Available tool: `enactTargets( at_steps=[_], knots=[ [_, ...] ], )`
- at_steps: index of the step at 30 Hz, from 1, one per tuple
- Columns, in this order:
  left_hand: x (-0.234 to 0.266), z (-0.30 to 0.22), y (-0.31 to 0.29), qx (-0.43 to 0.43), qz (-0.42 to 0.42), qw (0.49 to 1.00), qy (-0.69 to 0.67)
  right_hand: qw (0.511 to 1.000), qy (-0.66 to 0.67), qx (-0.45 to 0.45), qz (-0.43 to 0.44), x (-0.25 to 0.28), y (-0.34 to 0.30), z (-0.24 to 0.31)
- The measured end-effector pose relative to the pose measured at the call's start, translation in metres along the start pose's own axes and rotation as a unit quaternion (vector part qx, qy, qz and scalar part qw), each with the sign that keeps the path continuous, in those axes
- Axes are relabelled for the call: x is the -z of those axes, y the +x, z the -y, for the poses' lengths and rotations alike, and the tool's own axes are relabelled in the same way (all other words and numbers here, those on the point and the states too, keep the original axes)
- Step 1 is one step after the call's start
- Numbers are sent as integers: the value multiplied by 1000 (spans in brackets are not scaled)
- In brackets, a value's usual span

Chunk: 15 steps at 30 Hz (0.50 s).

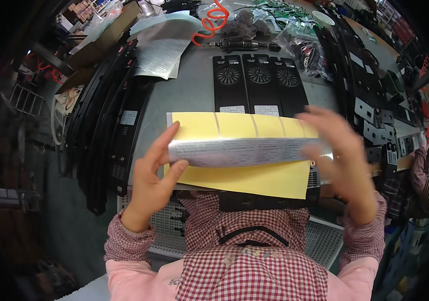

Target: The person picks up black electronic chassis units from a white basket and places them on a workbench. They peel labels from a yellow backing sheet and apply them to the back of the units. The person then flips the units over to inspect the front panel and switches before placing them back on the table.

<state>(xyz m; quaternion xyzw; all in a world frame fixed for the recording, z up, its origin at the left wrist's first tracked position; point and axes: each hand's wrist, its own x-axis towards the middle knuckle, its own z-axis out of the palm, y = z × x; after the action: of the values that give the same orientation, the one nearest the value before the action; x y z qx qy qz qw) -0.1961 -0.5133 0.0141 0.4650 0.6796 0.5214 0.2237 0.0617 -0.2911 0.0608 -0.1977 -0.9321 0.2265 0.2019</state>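
One curled label sheet [244,150] is held over the bench [179,95]'s near edge, black panels [260,93] beyond it. Left hand [154,180] pinches its left end, thumb against fingers; right hand [342,150] is blurred at the right end, can't tell if it grips. Step looks like bending the sheet to free a label. Next move likely calls for a steady left pinch and a clean right-hand peel.

The person wears a red-and-white checked apron [254,276], pink top [129,282] and checked oversleeves [125,242].
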Motion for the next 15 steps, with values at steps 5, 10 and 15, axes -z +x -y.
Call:
enactTargets(
  at_steps=[5,10,15],
  knots=[
    [-2,-10,-7,-88,13,996,32,990,-6,138,23,-70,36,40],
    [12,-12,-17,-129,16,987,92,981,80,175,-5,-87,42,43],
    [21,-30,-15,-175,-36,959,219,984,86,159,-6,-75,42,56]
  ],
)
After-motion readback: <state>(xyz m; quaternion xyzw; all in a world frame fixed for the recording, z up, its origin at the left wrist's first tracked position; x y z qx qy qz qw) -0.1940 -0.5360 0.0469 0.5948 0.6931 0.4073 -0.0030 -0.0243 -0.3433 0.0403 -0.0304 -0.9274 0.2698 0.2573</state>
